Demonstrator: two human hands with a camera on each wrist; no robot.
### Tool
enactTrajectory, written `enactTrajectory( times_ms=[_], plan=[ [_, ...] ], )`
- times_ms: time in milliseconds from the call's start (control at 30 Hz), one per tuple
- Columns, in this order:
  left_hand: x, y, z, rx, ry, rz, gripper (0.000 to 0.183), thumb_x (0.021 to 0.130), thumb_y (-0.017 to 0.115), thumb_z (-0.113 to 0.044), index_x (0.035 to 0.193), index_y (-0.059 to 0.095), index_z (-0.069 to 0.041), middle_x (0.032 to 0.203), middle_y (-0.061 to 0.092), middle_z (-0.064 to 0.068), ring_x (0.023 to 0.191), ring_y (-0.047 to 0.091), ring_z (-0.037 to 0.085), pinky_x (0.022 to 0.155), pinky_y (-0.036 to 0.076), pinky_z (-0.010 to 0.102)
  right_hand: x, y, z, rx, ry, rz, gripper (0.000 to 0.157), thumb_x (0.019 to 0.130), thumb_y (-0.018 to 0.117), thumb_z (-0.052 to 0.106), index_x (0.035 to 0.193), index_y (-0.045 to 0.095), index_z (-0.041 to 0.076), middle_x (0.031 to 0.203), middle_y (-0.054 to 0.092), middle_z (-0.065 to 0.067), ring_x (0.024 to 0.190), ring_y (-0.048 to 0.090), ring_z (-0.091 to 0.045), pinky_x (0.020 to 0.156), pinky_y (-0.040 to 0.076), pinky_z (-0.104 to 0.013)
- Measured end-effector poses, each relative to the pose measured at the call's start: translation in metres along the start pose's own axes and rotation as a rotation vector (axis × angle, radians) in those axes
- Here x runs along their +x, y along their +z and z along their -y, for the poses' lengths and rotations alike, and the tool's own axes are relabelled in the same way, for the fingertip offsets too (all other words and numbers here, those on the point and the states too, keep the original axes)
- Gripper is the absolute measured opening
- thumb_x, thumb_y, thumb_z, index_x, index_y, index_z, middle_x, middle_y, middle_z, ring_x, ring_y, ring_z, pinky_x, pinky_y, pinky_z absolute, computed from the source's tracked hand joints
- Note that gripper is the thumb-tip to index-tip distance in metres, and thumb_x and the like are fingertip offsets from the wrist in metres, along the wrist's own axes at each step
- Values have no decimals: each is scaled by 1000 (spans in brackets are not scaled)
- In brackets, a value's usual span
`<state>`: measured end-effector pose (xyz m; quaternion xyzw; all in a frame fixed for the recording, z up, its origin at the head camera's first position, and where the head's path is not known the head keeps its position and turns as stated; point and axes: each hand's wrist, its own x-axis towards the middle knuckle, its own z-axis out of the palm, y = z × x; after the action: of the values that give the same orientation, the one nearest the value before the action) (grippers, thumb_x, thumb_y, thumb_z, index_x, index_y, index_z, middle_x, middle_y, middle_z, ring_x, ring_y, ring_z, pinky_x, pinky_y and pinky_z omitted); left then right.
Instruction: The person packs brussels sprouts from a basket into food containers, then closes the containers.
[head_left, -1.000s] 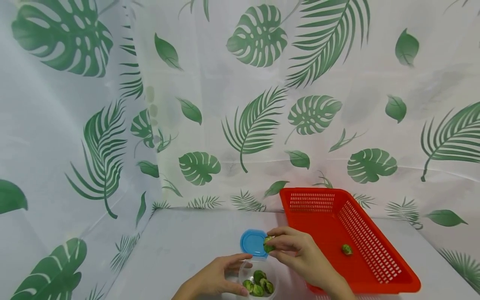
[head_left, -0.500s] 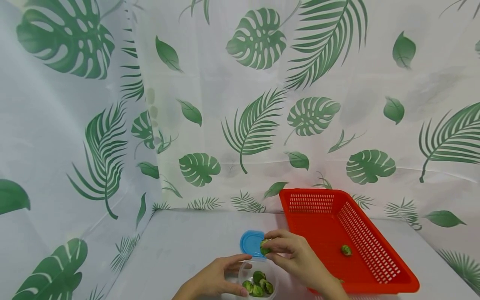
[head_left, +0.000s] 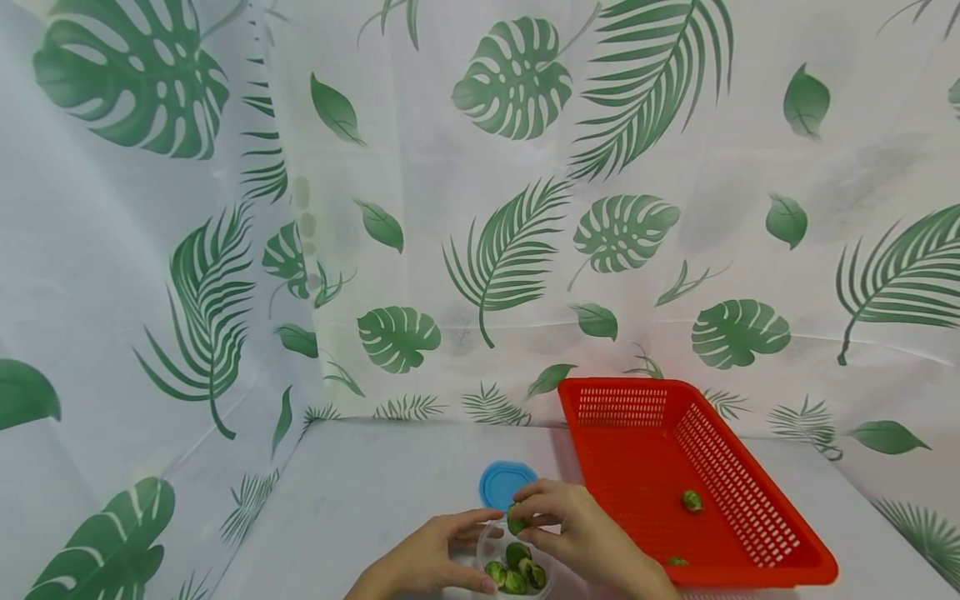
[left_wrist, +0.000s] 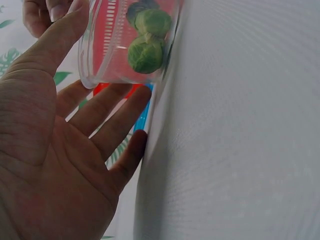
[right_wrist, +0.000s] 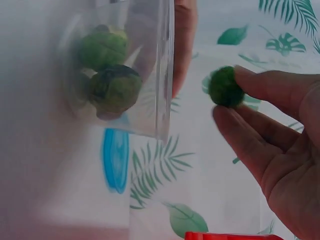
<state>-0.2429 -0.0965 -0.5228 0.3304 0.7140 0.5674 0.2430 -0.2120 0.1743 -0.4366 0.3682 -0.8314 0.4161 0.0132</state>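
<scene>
My right hand [head_left: 566,525] pinches a Brussels sprout [right_wrist: 225,87] between thumb and fingertips. In the head view it hangs over the far rim of a clear plastic container [head_left: 491,546]. Several sprouts [head_left: 516,577] lie inside the container; its walls let them show in both wrist views. A blue lid [head_left: 504,483] lies just behind it. My left hand [left_wrist: 75,145] is at the container's left side with spread, fairly straight fingers, the thumb toward the near rim and fingertips by the wall. How firmly it touches cannot be told.
A red perforated plastic basket [head_left: 622,467] stands on the white table [head_left: 360,483] to the right. One sprout [head_left: 692,501] lies in it, and another [head_left: 677,562] shows near its front edge. A leaf-printed sheet [head_left: 420,267] hangs behind and at the left.
My right hand has moved left and toward me with the sprout, from beside the blue lid to over the container's rim. The left hand has stayed in place.
</scene>
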Motion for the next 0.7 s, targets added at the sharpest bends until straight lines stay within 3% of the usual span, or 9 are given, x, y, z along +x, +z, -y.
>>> enactTrajectory(
  times_ms=[133, 300, 567, 700],
  plan=[
    [0, 0, -1, 19, 8, -3, 70, 94, 80, -31, 156, 47, -34, 149, 61, -3, 134, 62, 15, 102, 53, 25, 0, 2, -1, 8, 58, 66, 17, 96, 76, 15, 112, 81, 17, 117, 71, -2, 104, 66, -9, 84, 61, -25],
    [0, 0, 1, 33, 22, 9, 71, 96, 77, -32, 159, 44, -29, 156, 54, -6, 136, 59, 16, 103, 53, 25, 1, 9, -3, 3, 68, 85, 17, 96, 76, 16, 112, 82, 17, 111, 68, 4, 99, 61, -6, 81, 59, -20],
    [-1, 0, 0, 31, 5, 8, 68, 96, 77, -33, 156, 45, -38, 158, 52, -8, 136, 59, 12, 103, 54, 28, 3, 13, -7, -10, 115, 126, 18, 94, 78, 18, 112, 83, 18, 107, 70, 9, 97, 61, -2, 81, 58, -18],
    [-1, -1, -1, 38, 8, 6, 69, 96, 78, -33, 156, 46, -37, 157, 53, -8, 135, 59, 11, 103, 53, 27, 5, 14, -9, -10, 131, 140, 18, 94, 78, 17, 111, 83, 18, 107, 71, 8, 98, 61, -1, 80, 57, -17]
  ],
)
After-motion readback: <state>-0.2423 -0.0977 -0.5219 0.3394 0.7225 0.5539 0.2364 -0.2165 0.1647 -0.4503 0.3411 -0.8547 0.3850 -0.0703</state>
